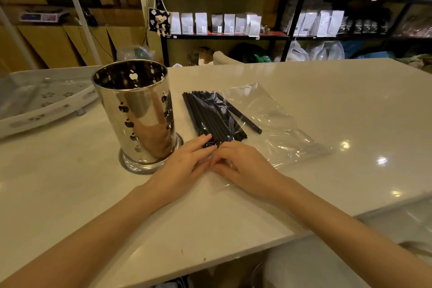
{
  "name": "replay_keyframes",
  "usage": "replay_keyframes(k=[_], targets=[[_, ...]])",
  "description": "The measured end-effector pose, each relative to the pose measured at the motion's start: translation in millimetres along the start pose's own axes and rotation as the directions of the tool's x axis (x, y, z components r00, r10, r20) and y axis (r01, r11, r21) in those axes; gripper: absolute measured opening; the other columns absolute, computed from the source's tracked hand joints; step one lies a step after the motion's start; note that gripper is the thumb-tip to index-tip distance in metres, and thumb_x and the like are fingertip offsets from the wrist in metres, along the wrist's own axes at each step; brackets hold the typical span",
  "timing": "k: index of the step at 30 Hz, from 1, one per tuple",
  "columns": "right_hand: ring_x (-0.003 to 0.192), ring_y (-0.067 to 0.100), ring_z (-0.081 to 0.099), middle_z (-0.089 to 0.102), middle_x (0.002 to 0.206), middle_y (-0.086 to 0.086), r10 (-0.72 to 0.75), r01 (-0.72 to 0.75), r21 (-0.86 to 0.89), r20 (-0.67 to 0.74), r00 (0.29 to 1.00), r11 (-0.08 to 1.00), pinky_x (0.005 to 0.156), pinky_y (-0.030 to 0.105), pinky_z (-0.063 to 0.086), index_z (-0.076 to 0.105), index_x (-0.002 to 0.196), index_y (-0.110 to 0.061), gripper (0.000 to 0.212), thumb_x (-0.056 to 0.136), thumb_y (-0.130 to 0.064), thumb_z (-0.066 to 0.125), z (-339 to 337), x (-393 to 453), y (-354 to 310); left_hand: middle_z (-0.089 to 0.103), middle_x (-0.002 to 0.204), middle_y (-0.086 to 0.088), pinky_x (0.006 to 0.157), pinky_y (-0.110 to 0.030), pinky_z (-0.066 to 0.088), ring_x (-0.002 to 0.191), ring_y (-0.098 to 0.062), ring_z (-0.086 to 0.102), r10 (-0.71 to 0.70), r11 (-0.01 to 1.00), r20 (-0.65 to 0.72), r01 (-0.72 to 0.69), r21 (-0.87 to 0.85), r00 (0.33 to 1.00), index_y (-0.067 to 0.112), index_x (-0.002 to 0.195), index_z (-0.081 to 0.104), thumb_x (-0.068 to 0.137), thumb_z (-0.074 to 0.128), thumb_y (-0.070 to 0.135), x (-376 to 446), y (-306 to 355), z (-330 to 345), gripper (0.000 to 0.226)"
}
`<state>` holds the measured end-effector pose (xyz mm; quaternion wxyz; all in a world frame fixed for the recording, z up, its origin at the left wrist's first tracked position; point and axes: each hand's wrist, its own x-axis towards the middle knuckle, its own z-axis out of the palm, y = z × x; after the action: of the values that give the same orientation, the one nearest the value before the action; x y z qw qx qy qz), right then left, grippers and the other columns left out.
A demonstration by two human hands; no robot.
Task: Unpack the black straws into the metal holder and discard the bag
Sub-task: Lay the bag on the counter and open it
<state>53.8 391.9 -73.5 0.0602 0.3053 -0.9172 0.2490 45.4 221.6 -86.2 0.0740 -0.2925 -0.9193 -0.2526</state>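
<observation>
A bundle of black straws (211, 114) lies inside a clear plastic bag (275, 128) flat on the white counter (327, 91). One straw (247, 122) lies slanted away from the bundle, to its right. A shiny perforated metal holder (138, 112) stands upright just left of the bag, with nothing inside that I can see. My left hand (184, 166) and my right hand (240, 166) meet at the near end of the bag, fingertips pinching the plastic by the straws' near ends.
A white perforated tray (39, 100) sits at the counter's left edge. Black shelves with pouches (233, 23) stand behind the counter. The counter's near edge runs diagonally at lower right.
</observation>
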Motion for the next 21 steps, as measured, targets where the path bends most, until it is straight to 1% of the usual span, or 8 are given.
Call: replay_keyframes(k=[3, 6, 7, 10, 12, 15, 18, 21], targets=[[0.090, 0.021, 0.056, 0.067, 0.096, 0.006, -0.014, 0.014, -0.002, -0.024, 1.000, 1.000, 0.080, 0.031, 0.043, 0.065, 0.096, -0.009, 0.014, 0.091, -0.015, 0.055, -5.4, -6.6, -4.1, 0.030, 0.149, -0.007, 0.113, -0.026, 0.019, 0.139, -0.019, 0.026, -0.008, 1.000, 0.028, 0.007, 0.012, 1.000, 0.016, 0.133, 0.045, 0.091, 0.050, 0.017, -0.5, -0.6, 2.1, 0.042], [0.087, 0.010, 0.055, 0.067, 0.096, 0.004, -0.021, 0.026, 0.072, -0.064, 0.998, 0.997, 0.078, 0.023, 0.041, 0.063, 0.095, -0.009, 0.016, 0.092, -0.020, 0.050, -15.5, -15.7, -11.6, 0.027, 0.151, -0.007, 0.116, -0.033, 0.017, 0.140, -0.020, 0.022, -0.019, 0.999, 0.038, 0.018, 0.027, 0.999, 0.018, 0.133, 0.044, 0.091, 0.050, 0.017, -0.1, 1.0, 2.6, 0.043], [0.083, 0.005, 0.052, 0.067, 0.094, 0.003, -0.028, 0.037, 0.094, -0.090, 0.996, 0.995, 0.075, 0.020, 0.041, 0.062, 0.094, -0.011, 0.019, 0.092, -0.024, 0.048, -19.0, -19.4, -13.6, 0.025, 0.151, -0.006, 0.116, -0.031, 0.015, 0.140, -0.020, 0.021, -0.022, 0.999, 0.043, 0.020, 0.039, 0.999, 0.019, 0.134, 0.044, 0.091, 0.049, 0.018, -0.6, 2.2, 2.6, 0.043], [0.080, 0.004, 0.053, 0.067, 0.090, 0.001, -0.022, 0.041, 0.136, -0.141, 0.990, 0.990, 0.072, 0.024, 0.045, 0.062, 0.094, -0.013, 0.026, 0.090, -0.030, 0.042, -30.8, -31.2, -16.3, 0.023, 0.152, -0.004, 0.112, -0.025, 0.013, 0.140, -0.018, 0.020, -0.058, 0.996, 0.046, 0.055, 0.072, 0.997, 0.020, 0.135, 0.041, 0.092, 0.046, 0.021, -1.2, 5.6, 1.4, 0.043], [0.080, 0.005, 0.056, 0.068, 0.089, 0.000, -0.031, 0.056, 0.159, -0.158, 0.987, 0.986, 0.072, 0.024, 0.047, 0.063, 0.095, -0.013, 0.023, 0.090, -0.028, 0.046, -38.8, -39.9, -17.7, 0.023, 0.153, -0.004, 0.112, -0.026, 0.016, 0.140, -0.018, 0.021, -0.097, 0.990, 0.053, 0.091, 0.108, 0.994, 0.021, 0.135, 0.042, 0.092, 0.044, 0.022, 0.0, 10.3, -0.1, 0.042], [0.080, 0.007, 0.058, 0.070, 0.089, 0.001, -0.085, 0.102, 0.102, -0.167, 0.982, 0.989, 0.071, 0.024, 0.048, 0.065, 0.095, -0.011, 0.021, 0.089, -0.024, 0.049, -43.6, -49.2, -19.5, 0.029, 0.150, -0.006, 0.106, -0.032, 0.032, 0.136, -0.020, 0.030, -0.123, 0.972, 0.049, 0.110, 0.209, 0.991, 0.020, 0.126, 0.053, 0.090, 0.047, 0.023, 7.5, 22.7, -5.1, 0.037], [0.081, 0.011, 0.058, 0.069, 0.089, 0.003, -0.114, 0.126, 0.053, -0.181, 0.977, 0.991, 0.069, 0.029, 0.049, 0.064, 0.095, -0.011, 0.016, 0.089, -0.019, 0.052, -40.4, -53.2, -16.7, 0.047, 0.139, -0.003, 0.099, -0.035, 0.039, 0.128, -0.020, 0.042, 0.043, 0.974, 0.016, -0.046, 0.222, 0.999, 0.023, 0.110, 0.065, 0.085, 0.053, 0.031, 23.6, 33.9, -15.4, 0.029], [0.087, 0.012, 0.057, 0.069, 0.093, 0.004, -0.127, 0.136, 0.036, -0.189, 0.974, 0.990, 0.071, 0.031, 0.049, 0.064, 0.098, -0.010, 0.015, 0.089, -0.013, 0.052, -36.9, -54.6, -12.4, 0.050, 0.136, 0.001, 0.102, -0.028, 0.033, 0.128, -0.015, 0.042, 0.226, 0.961, 0.157, -0.246, 0.126, 0.961, 0.023, 0.115, 0.062, 0.078, 0.033, 0.048, 48.2, 40.2, -14.5, 0.053]])
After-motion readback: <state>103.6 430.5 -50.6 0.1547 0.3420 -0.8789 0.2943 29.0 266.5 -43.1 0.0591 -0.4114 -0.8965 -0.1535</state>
